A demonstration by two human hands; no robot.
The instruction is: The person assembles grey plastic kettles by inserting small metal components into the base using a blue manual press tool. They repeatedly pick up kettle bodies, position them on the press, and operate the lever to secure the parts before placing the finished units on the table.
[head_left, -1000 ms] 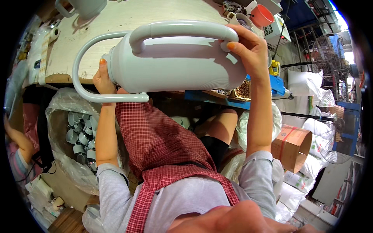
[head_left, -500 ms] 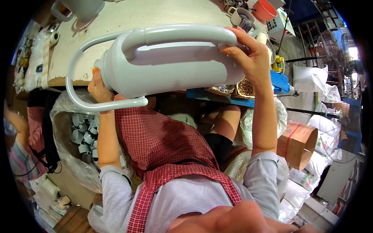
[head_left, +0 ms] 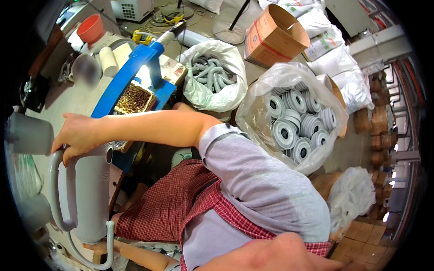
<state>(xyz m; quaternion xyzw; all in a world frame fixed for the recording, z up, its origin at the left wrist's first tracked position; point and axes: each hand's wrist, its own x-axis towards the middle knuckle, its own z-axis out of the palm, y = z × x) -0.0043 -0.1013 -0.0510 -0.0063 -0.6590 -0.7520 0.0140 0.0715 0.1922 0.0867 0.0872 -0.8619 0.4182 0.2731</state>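
Note:
A grey plastic jug body [head_left: 89, 194] lies between my two hands at the left, over the worktable's edge. It has a thick side handle [head_left: 54, 189] and a thin curved carrying loop [head_left: 110, 239] at its narrower end. My right hand [head_left: 77, 135] is closed around the far end of the side handle, thumb and fingers wrapped there. My left hand [head_left: 97, 247] holds the jug's other end from beneath, its fingers partly hidden by the jug. Two more grey vessels, one at the far left [head_left: 29, 133] and one below it [head_left: 34, 212], stand close by.
Beside the table edge stands a blue bench tool [head_left: 147, 56] with a tray of small brass-coloured screws [head_left: 134, 98]. Plastic bags of grey handles [head_left: 211, 74] and ribbed grey rings [head_left: 285, 132] sit right of it. A cardboard box [head_left: 266, 40] and white sacks [head_left: 332, 56] stand behind.
My view has swung to the right, bringing the bags of parts into sight. The jug has turned from lying crosswise to lying lengthwise at the left; both hands keep hold of it.

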